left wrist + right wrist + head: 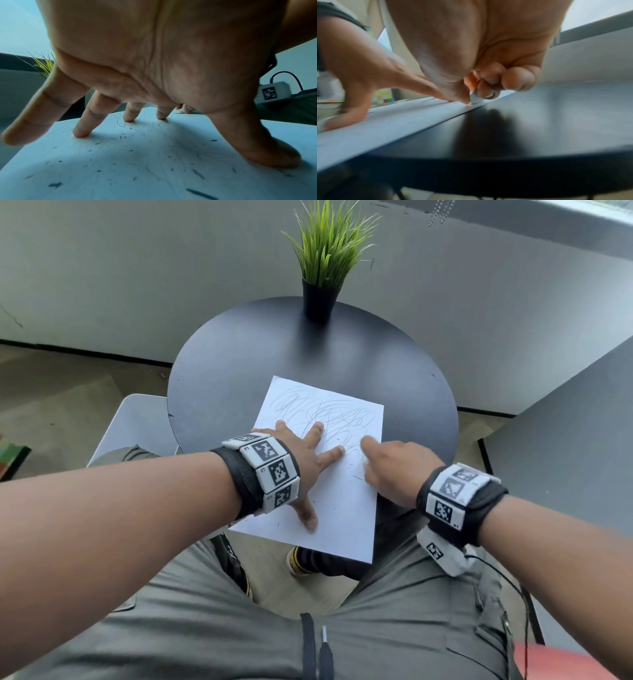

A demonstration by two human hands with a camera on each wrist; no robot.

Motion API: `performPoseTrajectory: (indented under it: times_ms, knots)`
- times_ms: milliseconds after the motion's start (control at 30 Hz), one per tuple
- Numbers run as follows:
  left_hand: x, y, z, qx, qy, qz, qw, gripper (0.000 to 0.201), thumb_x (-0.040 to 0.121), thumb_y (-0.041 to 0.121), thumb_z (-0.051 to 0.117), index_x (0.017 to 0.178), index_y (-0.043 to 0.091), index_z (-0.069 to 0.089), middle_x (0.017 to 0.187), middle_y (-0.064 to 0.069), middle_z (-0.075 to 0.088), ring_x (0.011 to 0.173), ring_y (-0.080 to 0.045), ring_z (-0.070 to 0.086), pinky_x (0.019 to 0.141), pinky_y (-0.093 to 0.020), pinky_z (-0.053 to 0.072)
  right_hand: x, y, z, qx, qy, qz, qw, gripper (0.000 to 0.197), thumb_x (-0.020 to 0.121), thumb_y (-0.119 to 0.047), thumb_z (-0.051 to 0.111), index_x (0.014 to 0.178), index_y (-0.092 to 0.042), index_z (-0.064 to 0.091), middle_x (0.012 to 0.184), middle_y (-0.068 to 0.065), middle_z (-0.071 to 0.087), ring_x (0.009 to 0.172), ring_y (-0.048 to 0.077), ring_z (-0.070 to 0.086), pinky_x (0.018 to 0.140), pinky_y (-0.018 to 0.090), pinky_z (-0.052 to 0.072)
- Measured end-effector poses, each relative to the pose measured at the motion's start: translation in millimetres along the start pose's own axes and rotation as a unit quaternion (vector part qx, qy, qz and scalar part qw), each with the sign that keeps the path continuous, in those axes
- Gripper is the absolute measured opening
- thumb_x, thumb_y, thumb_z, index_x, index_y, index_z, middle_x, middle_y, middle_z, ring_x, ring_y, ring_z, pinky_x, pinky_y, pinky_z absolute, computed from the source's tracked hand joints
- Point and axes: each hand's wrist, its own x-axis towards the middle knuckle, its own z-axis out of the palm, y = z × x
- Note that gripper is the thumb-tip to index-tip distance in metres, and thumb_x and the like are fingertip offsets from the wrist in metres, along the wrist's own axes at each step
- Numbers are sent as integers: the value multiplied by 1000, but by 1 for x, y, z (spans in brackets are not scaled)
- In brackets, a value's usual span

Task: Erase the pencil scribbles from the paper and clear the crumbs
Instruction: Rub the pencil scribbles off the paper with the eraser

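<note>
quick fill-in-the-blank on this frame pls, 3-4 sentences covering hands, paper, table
1. The left hand presses the ____ flat with spread fingers.
2. The right hand pinches a small white ____ against the sheet near its right edge.
3. Pencil scribbles remain on the ____ half of the sheet, as the head view shows it.
4. A potted ____ stands at the far edge of the round table.

Missing words: paper; eraser; far; plant

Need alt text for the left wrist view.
Seen from under the palm, the left hand presses spread fingertips on white paper strewn with dark eraser crumbs and faint pencil scribbles. Grass-like plant behind.
</note>
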Motion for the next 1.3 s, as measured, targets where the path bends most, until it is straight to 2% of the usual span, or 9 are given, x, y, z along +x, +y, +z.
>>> performPoseTrajectory:
  times_ms: [100, 267, 433, 567, 700, 867, 1033, 1167, 1300]
  knots:
    - [0, -3, 1, 4, 17, 9, 1000, 142, 43, 91, 71, 148, 55, -18, 164, 6, -22, 141, -59, 13, 94, -70, 41, -16, -26, 13, -13, -39, -109, 993, 16, 97, -34, 35, 107, -22, 32, 96, 5, 60, 81, 35, 60, 62, 36, 38]
    - [-3, -2, -3, 17, 5, 5, 1000, 139, 46, 91, 69, 147, 55, -19, 164, 6, -21, 141, -57, 15, 96, -69, 39, 15, 13, 0, 30, -19, 32, 999, 20, 94, -35, 37, 90, -26, 19, 86, 6, 51, 73, 33, 49, 63, 38, 39]
    - [1, -8, -5, 24, 43, 40, 998, 125, 52, 95, 59, 153, 50, 1, 165, -4, 2, 145, -47, 11, 111, -69, 18, 15, 13, 1, 64, -34, 37, 997, 17, 93, -33, 37, 94, -24, 23, 81, 7, 48, 72, 32, 50, 64, 39, 43]
    - [6, -6, 5, -14, 85, 61, 994, 116, 44, 95, 61, 138, 36, 27, 145, -9, 28, 126, -36, 33, 94, -52, 48, -1, -8, 4, 24, -10, -14, 1000, 18, 95, -36, 38, 101, -22, 29, 96, 11, 59, 77, 32, 51, 64, 38, 38]
    - [6, -6, 10, -15, 86, 61, 994, 131, 43, 94, 64, 150, 44, 7, 157, -8, 12, 133, -39, 28, 95, -48, 50, -23, -39, 12, -9, -30, -112, 993, 24, 95, -33, 39, 113, -18, 35, 93, 7, 58, 79, 36, 56, 62, 35, 35]
    - [5, -7, 9, -7, 80, 51, 995, 132, 44, 98, 57, 151, 51, -5, 164, 3, -2, 137, -37, 24, 85, -50, 51, 9, -2, -3, 6, 10, 9, 1000, 15, 94, -31, 39, 98, -20, 29, 105, 11, 64, 77, 35, 53, 65, 39, 43]
    - [4, -7, 11, 3, 88, 49, 995, 132, 47, 98, 57, 152, 48, -6, 166, -2, -6, 144, -39, 13, 101, -66, 34, -16, -39, 12, -2, -39, -130, 991, 25, 98, -33, 35, 118, -19, 34, 108, 8, 64, 92, 37, 63, 68, 39, 46]
    - [8, -7, 12, -5, 86, 56, 995, 133, 49, 96, 60, 153, 46, -8, 165, -6, -5, 148, -41, 4, 109, -61, 31, 10, -7, 1, -1, 15, -4, 1000, 15, 97, -33, 36, 101, -19, 30, 106, 11, 64, 78, 35, 54, 64, 38, 41]
    - [7, -7, 12, -18, 72, 53, 996, 134, 49, 93, 64, 152, 47, -8, 166, -5, -8, 150, -41, -1, 107, -62, 36, -10, -39, 10, -16, -28, -155, 987, 20, 98, -33, 39, 111, -18, 34, 108, 7, 63, 90, 37, 64, 68, 39, 49]
